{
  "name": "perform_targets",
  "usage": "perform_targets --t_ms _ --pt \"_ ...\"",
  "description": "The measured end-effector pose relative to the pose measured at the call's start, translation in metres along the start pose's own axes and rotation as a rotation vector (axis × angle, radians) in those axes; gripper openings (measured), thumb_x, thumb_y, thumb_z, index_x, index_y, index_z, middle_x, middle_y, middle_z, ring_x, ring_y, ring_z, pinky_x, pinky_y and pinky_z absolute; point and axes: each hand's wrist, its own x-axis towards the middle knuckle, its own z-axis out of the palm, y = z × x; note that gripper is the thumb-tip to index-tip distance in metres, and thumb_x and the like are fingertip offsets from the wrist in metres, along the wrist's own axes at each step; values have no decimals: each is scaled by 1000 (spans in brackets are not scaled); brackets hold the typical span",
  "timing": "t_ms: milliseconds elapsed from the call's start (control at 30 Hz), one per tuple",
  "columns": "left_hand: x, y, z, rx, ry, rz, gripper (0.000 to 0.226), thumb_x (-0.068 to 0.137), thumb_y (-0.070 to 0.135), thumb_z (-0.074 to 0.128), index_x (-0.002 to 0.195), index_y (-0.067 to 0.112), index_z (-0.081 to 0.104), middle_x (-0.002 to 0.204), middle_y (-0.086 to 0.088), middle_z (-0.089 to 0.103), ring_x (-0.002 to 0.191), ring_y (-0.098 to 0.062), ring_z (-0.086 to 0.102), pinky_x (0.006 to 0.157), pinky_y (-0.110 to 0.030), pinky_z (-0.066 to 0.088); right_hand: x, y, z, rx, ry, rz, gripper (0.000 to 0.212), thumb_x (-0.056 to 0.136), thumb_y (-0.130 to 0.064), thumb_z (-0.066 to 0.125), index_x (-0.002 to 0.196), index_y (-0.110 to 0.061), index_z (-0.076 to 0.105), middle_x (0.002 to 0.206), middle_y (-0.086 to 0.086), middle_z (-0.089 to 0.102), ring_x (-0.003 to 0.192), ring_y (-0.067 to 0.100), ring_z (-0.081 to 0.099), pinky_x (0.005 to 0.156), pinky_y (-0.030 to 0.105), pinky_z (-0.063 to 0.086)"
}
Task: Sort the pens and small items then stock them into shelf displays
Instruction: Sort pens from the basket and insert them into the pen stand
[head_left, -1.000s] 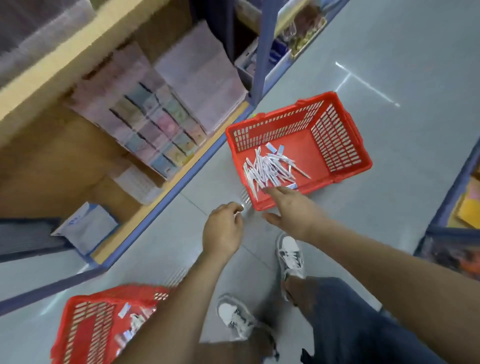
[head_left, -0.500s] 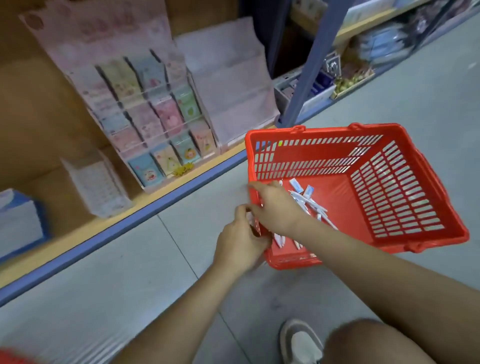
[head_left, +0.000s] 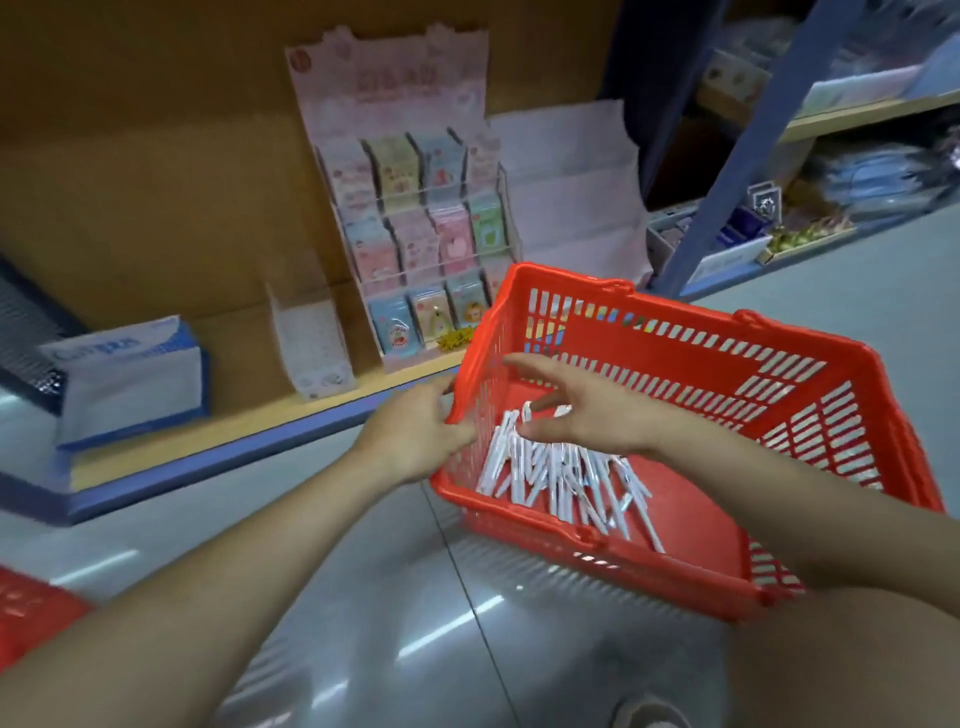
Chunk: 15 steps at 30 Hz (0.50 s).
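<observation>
Pens (head_left: 561, 473) lie heaped in the red basket (head_left: 675, 332); left hand (head_left: 415, 436) grips its wall, likely steadying it, while right hand (head_left: 587, 415), fingers spread, hovers above them.

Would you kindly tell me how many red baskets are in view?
2. One basket, centre right, holds white pens; the second basket is cut off at the lower left edge. Others may be out of frame.
</observation>
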Motion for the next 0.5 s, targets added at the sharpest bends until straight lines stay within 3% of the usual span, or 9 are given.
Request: perform_targets --t_ms 100,167,233,333,400,500 --pt "-7 -27 -19 143 148 -4 36 89 27 55 124 34 57 65 -2 54 73 -24 61 54 -29 29 -5 -15 7 -26 -132 -53 79 80 -18 77 144 -32 33 143 -6 41 108 2 55 84 9 46" --pt "-7 -38 -27 149 173 -33 32 94 31 50 124 36 57 74 1 62 82 -25 63 59 -30 39 -9 -21 15 -93 -257 -55 80 77 -23 79 144 -32 36 137 -8 47 105 -4 56 83 7 47" --pt "-10 -43 -32 153 94 -61 33 98 33 43 130 36 51 95 -2 69 87 -27 67 69 -32 52 -8 -24 29 -161 -330 -69 80 76 -27 81 144 -27 40 132 -9 53 102 6 63 79 10 49" --pt "-17 -43 -27 57 17 -91 30 100 28 36 127 30 49 89 -6 70 61 -25 70 59 -38 59 -1 -22 50 -167 -338 -99 72 76 -26 81 139 -22 48 120 -7 60 88 13 68 78 20 54" --pt "-20 -44 -25 -51 40 -126 28 100 25 38 124 23 53 90 -10 70 64 -25 71 60 -42 60 3 -20 60 -167 -323 -117 65 77 -25 81 135 -21 53 115 -3 63 79 13 66 79 25 55" --pt "-23 -39 -24 -225 90 -220 28 99 21 46 126 19 55 99 -11 68 78 -25 70 60 -37 60 7 -17 70 -195 -255 -198 46 79 -21 77 124 -21 63 97 -8 68 70 9 63 71 18 50"
